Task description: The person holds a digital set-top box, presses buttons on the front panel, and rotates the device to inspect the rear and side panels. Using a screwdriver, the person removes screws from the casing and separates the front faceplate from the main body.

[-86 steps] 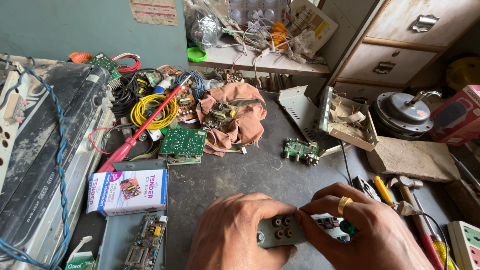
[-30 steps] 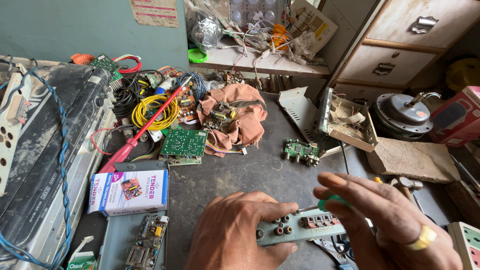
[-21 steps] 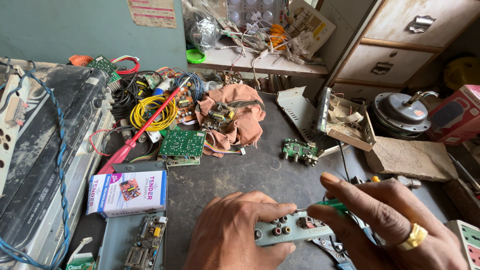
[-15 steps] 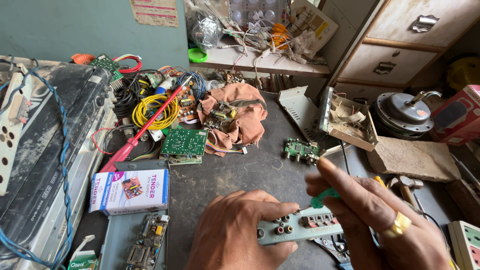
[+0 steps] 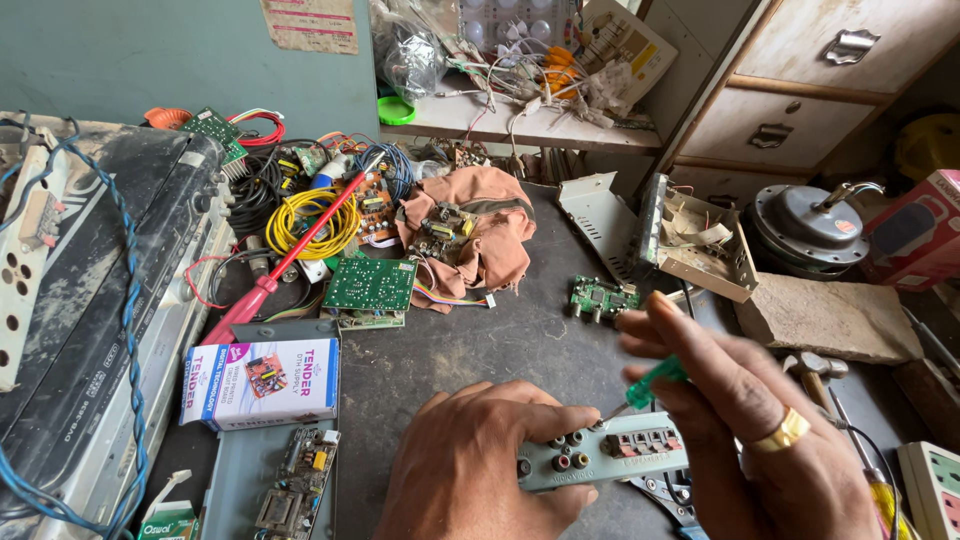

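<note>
your left hand (image 5: 470,465) — low centre of view, fingers curled round the near end of a grey connector panel (image 5: 600,460), pressing it fast; the panel lies flat just above the dark grey benchtop (image 5: 480,340), its round sockets and a row of small red terminals facing up. your right hand (image 5: 750,430) — just right of it, gold ring on one finger, thumb and fingers pinched on a green-handled screwdriver (image 5: 650,380) whose thin shaft slants down-left to the panel's top edge near the round sockets. surface — worn, dusty benchtop, crowded toward the back. items on it: white printed carton (image 5: 262,382) at near left, on a grey metal tray; small populated circuit board (image 5: 297,490) in front of the carton; green circuit board (image 5: 370,285) behind it; red-handled tool (image 5: 280,270) lying aslant across a coil of yellow wire (image 5: 305,225); brown rag (image 5: 480,230) with small boards on it; small green board (image 5: 603,298) at centre; open metal chassis (image 5: 700,240) tilted at right; round motor (image 5: 815,220) beyond it; flat stone slab (image 5: 840,318). left edge — a long black dusty casing (image 5: 90,300) with a blue cord over it. room — teal wall (image 5: 130,55) behind, a cluttered shelf (image 5: 520,120) of wires and bags, wooden drawers (image 5: 790,100) at upper right.
</note>
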